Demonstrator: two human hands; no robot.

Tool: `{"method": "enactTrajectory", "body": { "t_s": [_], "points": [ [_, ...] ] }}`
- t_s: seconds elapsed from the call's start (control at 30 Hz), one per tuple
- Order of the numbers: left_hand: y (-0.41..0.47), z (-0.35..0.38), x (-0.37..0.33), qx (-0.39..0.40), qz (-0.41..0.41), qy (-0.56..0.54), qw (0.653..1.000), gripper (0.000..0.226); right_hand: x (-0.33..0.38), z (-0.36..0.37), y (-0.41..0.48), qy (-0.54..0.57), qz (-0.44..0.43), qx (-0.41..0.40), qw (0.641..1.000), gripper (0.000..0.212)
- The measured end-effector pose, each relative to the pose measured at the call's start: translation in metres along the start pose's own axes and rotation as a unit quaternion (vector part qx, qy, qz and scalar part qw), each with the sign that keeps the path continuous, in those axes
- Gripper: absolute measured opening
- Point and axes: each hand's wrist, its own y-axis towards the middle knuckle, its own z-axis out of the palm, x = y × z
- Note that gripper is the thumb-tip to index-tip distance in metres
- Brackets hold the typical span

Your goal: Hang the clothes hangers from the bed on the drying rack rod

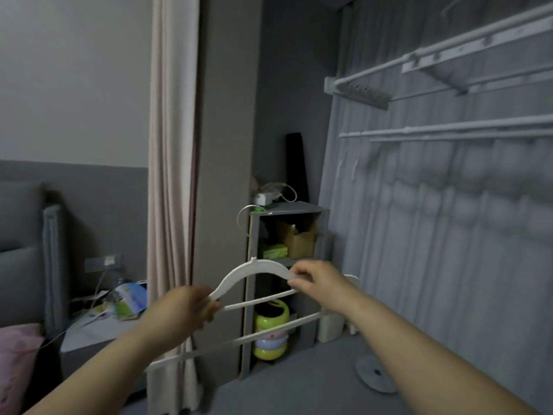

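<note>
The white plastic arched clothes hanger point(254, 269) was held level in mid-air, centre of scene, well below and left of the white metal drying rack rod point(449, 128). The left hand point(191, 307) gripped its left end, fingers curled round it. The right hand point(314, 283) pinched its right shoulder. A second white bar point(269, 327) ran beneath; its grip could not be determined. Beyond stood a grey shelf unit point(287, 208). A pink pillow point(15, 354) lay near left.
</note>
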Motion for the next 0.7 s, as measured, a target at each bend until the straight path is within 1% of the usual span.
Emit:
{"method": "enactTrajectory", "body": {
  "t_s": [0.07, 0.13, 0.2, 0.33, 0.43, 0.53, 0.63, 0.7],
  "points": [
    [0.017, 0.014, -0.030, -0.005, 0.015, 0.007, 1.000, 0.027, -0.027, -0.027, -0.007, -0.002, 0.023, -0.019, 1.000, 0.008],
    [0.035, 0.026, -0.065, -0.026, 0.042, 0.036, 0.998, 0.028, -0.056, -0.052, -0.010, -0.022, 0.043, -0.049, 0.998, 0.016],
    [0.057, 0.038, -0.099, -0.051, 0.069, 0.056, 0.995, 0.032, -0.083, -0.078, -0.009, -0.044, 0.054, -0.086, 0.994, 0.018],
    [0.112, 0.059, -0.150, -0.052, 0.095, 0.065, 0.992, 0.034, -0.132, -0.125, -0.001, -0.069, 0.081, -0.145, 0.984, 0.019],
    [0.167, 0.076, -0.186, -0.058, 0.114, 0.059, 0.990, 0.033, -0.170, -0.162, 0.008, -0.117, 0.095, -0.172, 0.973, 0.024],
    [0.228, 0.093, -0.218, -0.066, 0.143, 0.075, 0.985, 0.033, -0.208, -0.198, 0.025, -0.175, 0.115, -0.203, 0.957, 0.028],
    [0.295, 0.108, -0.246, -0.076, 0.177, 0.085, 0.977, 0.027, -0.243, -0.239, 0.052, -0.228, 0.146, -0.250, 0.930, 0.031],
    [0.341, 0.116, -0.263, -0.075, 0.181, 0.082, 0.977, 0.023, -0.263, -0.266, 0.071, -0.268, 0.172, -0.266, 0.910, 0.035]
  ]
}}
